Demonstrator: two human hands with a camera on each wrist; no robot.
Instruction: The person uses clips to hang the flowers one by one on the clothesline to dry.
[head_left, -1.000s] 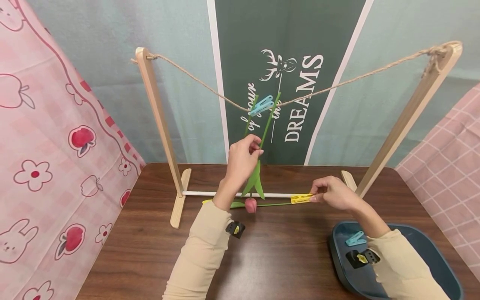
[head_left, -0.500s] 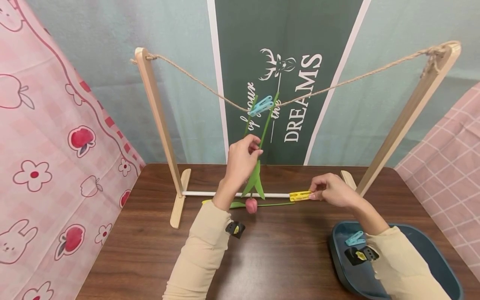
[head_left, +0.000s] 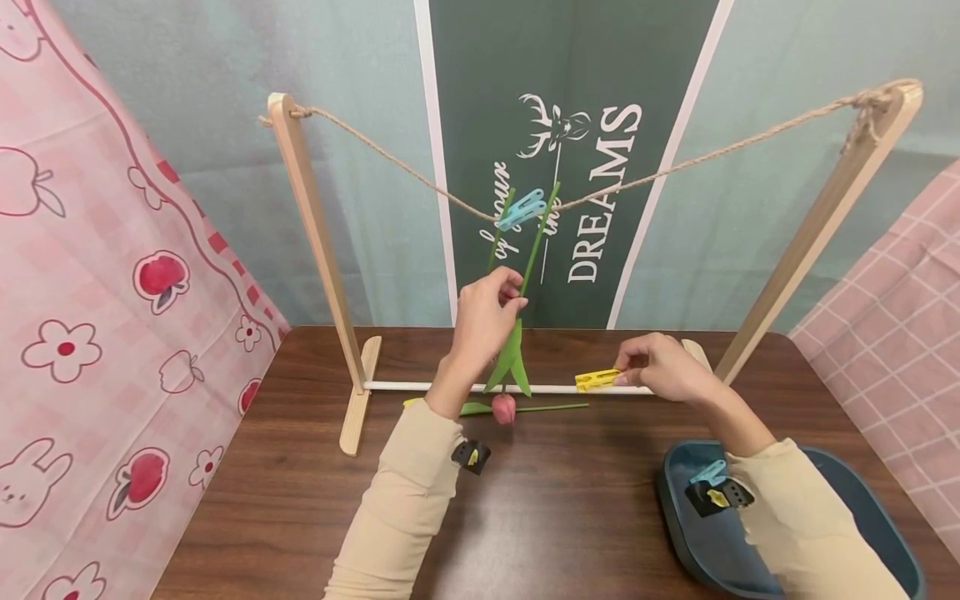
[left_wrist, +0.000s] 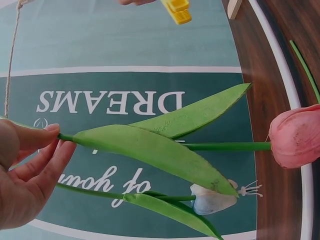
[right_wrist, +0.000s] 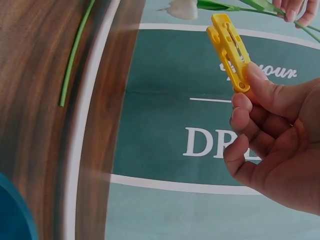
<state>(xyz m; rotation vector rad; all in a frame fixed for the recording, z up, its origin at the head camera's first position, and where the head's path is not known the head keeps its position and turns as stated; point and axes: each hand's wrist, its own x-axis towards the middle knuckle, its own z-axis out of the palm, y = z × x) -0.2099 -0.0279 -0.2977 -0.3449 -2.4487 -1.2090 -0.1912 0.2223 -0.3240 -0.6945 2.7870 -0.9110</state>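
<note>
My left hand (head_left: 487,317) pinches the green stem of a pink tulip (left_wrist: 295,137), which hangs head down with its leaves below my fingers. The stem's upper end rises beside a blue clothespin (head_left: 521,210) on the sagging rope (head_left: 405,162). Behind it, in the left wrist view, a white tulip (left_wrist: 212,199) also hangs head down; in the head view its stem runs up to the clothespin. Between thumb and fingers, my right hand (head_left: 660,367) holds a yellow clothespin (right_wrist: 230,52) by one end, to the right of the pink tulip and apart from the rope.
Two wooden posts (head_left: 315,242) carry the rope, joined low down by a white rod (head_left: 405,386). Another flower with a green stem (head_left: 555,407) lies on the table (head_left: 525,517). A blue basin (head_left: 675,533) with a blue clothespin (head_left: 708,472) stands at the front right, under my right forearm.
My right hand has risen slightly, lifting the yellow clothespin from near the lying stem to above the white rod. My left hand has stayed almost still on the pink tulip.
</note>
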